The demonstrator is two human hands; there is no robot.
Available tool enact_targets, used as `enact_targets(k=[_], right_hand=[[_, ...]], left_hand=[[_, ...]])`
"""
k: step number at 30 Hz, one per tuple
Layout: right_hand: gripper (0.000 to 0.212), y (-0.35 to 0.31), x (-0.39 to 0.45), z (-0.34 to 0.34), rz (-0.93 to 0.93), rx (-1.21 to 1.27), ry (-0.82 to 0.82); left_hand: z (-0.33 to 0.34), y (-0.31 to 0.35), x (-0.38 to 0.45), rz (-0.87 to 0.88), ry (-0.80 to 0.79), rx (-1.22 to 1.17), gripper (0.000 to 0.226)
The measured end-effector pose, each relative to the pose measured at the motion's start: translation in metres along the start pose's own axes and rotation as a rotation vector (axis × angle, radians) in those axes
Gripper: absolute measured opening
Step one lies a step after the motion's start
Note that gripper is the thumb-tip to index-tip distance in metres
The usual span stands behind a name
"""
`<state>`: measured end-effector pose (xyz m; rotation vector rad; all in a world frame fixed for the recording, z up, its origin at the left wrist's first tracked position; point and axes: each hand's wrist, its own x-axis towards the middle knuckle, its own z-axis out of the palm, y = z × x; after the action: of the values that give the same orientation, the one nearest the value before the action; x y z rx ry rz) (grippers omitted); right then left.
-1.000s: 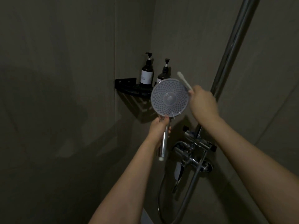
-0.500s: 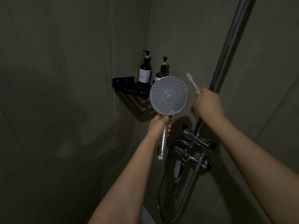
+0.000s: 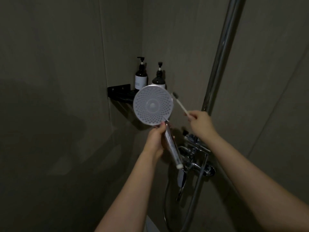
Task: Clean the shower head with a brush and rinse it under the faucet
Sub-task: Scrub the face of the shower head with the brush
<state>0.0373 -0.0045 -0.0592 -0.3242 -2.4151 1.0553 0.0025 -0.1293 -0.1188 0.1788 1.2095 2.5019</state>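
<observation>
- Dim grey shower walls enclose the work; two pump bottles [image 3: 141, 77] stand on a black corner shelf [image 3: 119, 91] behind the grip.
- Left hand [image 3: 156, 139] is clenched round the chrome handle, holding the shower head [image 3: 153, 105] up with its nozzle face toward the camera.
- Right hand [image 3: 199, 122] pinches a toothbrush [image 3: 180, 103] by its tail; bristles sit just beside the disc's right rim.
- Judgement: choke up on the brush for firmer pressure, then scrub in small circles from rim to centre.
- Brace the handle steadily; the faucet [image 3: 194, 158] waits below the grip for rinsing.
</observation>
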Motion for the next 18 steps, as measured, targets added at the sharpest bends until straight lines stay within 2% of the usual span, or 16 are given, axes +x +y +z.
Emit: enact_targets(k=[3,8,10,12,15,18], right_hand=[[0.022,0.009,0.0,0.011,0.063,0.038,-0.009],[0.009,0.014,-0.008,0.022,0.089,0.096,-0.077],[0.017,0.017,-0.012,0.026,0.058,0.124,-0.127],[0.022,0.021,-0.016,0.028,0.034,0.126,-0.192],[0.013,0.033,-0.016,0.025,0.015,0.104,-0.281],[0.012,0.058,-0.011,0.02,0.14,0.16,-0.168]], left_hand=[[-0.002,0.0,0.005,0.044,-0.006,-0.091,0.025],[-0.008,-0.001,0.004,0.052,-0.046,0.011,0.03],[-0.008,-0.003,0.004,0.057,-0.085,0.011,0.028],[-0.007,-0.003,0.002,0.071,-0.058,0.061,0.027],[-0.009,-0.006,0.004,0.09,0.021,0.114,0.025],[-0.011,-0.01,0.003,0.09,0.082,0.161,0.022]])
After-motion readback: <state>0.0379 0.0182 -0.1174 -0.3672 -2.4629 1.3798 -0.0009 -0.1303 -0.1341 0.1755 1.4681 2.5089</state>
